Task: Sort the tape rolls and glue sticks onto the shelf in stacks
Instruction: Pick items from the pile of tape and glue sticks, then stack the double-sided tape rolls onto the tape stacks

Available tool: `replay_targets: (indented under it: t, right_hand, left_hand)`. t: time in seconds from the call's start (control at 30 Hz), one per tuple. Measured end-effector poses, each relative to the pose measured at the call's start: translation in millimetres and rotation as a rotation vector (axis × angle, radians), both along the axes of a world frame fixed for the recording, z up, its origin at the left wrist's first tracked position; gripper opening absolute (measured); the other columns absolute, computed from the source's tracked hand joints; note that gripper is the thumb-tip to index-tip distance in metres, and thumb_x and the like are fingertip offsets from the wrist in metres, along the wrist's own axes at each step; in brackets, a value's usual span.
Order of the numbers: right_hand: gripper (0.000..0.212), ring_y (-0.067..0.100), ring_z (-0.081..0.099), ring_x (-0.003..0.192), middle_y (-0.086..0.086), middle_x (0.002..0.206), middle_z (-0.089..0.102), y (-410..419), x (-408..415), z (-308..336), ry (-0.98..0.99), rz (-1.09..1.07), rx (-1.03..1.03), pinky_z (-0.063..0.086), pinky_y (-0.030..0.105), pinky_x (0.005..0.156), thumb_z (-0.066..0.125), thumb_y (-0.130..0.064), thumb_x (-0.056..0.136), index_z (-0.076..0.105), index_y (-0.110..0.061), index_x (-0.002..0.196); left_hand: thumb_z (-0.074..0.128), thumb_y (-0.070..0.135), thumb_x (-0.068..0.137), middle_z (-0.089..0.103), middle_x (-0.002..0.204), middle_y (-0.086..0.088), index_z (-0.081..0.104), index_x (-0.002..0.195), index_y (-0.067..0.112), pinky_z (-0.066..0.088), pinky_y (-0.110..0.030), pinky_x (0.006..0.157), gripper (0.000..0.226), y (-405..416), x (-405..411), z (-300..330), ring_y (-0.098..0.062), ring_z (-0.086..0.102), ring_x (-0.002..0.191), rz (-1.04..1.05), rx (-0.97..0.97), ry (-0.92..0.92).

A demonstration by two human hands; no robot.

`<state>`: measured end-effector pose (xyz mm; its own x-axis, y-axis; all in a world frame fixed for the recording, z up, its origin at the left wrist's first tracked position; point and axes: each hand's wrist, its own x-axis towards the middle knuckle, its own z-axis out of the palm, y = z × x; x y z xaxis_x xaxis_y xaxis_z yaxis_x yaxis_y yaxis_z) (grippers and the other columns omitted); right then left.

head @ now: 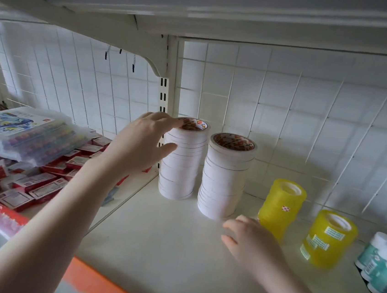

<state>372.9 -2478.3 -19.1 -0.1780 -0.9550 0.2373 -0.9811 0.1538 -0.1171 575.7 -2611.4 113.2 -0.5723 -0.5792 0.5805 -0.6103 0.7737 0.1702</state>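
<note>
Two tall white tape stacks (180,159) on the shelf (166,239); left hand (140,145) grips one's top, right hand (247,238) hovers open, and a nudge could topple them.

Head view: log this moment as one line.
left hand grips rear white tape stack | right hand open, low by front white stack | two yellow tape stacks at right
</note>
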Motion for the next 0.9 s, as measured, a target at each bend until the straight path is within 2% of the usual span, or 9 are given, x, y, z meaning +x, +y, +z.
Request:
replay_targets:
  t: [0.07,0.2,0.27,0.37,0.43,0.57,0.7,0.9]
  right_hand:
    - [0.025,0.018,0.051,0.109,-0.001,0.113,0.054,10,-3,7,0.029,-0.04,0.001,0.04,0.028,0.078,0.043,-0.036,0.095,0.057,-0.022,0.111]
    - [0.027,0.018,0.051,0.112,-0.003,0.117,0.056,44,-1,14,0.062,-0.167,-0.076,0.044,0.03,0.086,0.045,-0.036,0.095,0.058,-0.025,0.115]
    - [0.026,0.02,0.052,0.111,-0.001,0.114,0.059,65,2,11,0.067,-0.25,-0.138,0.044,0.032,0.087,0.049,-0.034,0.093,0.06,-0.024,0.114]
    - [0.02,0.031,0.061,0.089,0.007,0.093,0.065,101,7,5,0.109,-0.366,-0.203,0.051,0.038,0.074,0.069,-0.023,0.08,0.068,-0.013,0.097]
    - [0.023,0.034,0.062,0.075,0.01,0.081,0.065,129,3,-2,0.144,-0.438,-0.27,0.053,0.04,0.065,0.078,-0.018,0.07,0.07,-0.009,0.089]
    - [0.026,0.035,0.061,0.069,0.012,0.076,0.065,194,-11,-7,0.172,-0.59,-0.342,0.052,0.041,0.061,0.081,-0.015,0.065,0.07,-0.007,0.087]
    - [0.029,0.035,0.063,0.072,0.013,0.079,0.066,267,-36,-10,0.184,-0.729,-0.398,0.053,0.042,0.063,0.082,-0.009,0.063,0.07,-0.005,0.089]
    - [0.025,0.032,0.062,0.071,0.009,0.076,0.064,394,-97,-13,0.229,-0.917,-0.4,0.052,0.039,0.061,0.08,-0.011,0.065,0.069,-0.008,0.087]
  left_hand:
    - [0.063,0.022,0.085,0.055,0.126,-0.001,0.05,0.132,0.02,0.037,-0.035,0.093,0.049,15,10,-15,-0.022,0.046,0.117,0.058,0.011,0.048]
    - [0.064,0.022,0.084,0.055,0.126,-0.001,0.052,0.13,0.016,0.034,-0.029,0.092,0.048,41,22,-46,-0.024,0.047,0.115,0.078,0.03,0.143]
    - [0.066,0.022,0.082,0.057,0.124,-0.003,0.054,0.127,0.014,0.037,-0.033,0.091,0.048,53,20,-61,-0.027,0.05,0.112,0.038,0.038,0.142]
    - [0.068,0.021,0.081,0.058,0.123,-0.004,0.057,0.124,0.012,0.041,-0.036,0.089,0.046,76,10,-83,-0.029,0.05,0.112,-0.041,0.086,0.131]
    - [0.067,0.023,0.083,0.057,0.124,-0.002,0.056,0.125,0.013,0.041,-0.034,0.089,0.045,95,-3,-93,-0.026,0.048,0.114,-0.104,0.129,0.127]
    - [0.069,0.023,0.081,0.058,0.12,-0.006,0.058,0.123,0.011,0.044,-0.036,0.088,0.045,135,-42,-104,-0.03,0.051,0.111,-0.259,0.164,0.077]
    - [0.074,0.021,0.077,0.061,0.116,-0.01,0.06,0.118,0.008,0.048,-0.04,0.082,0.045,186,-96,-106,-0.035,0.055,0.106,-0.391,0.159,0.028]
    - [0.072,0.025,0.079,0.058,0.123,-0.01,0.058,0.122,0.009,0.044,-0.041,0.091,0.048,306,-197,-106,-0.034,0.05,0.114,-0.559,0.163,0.003]
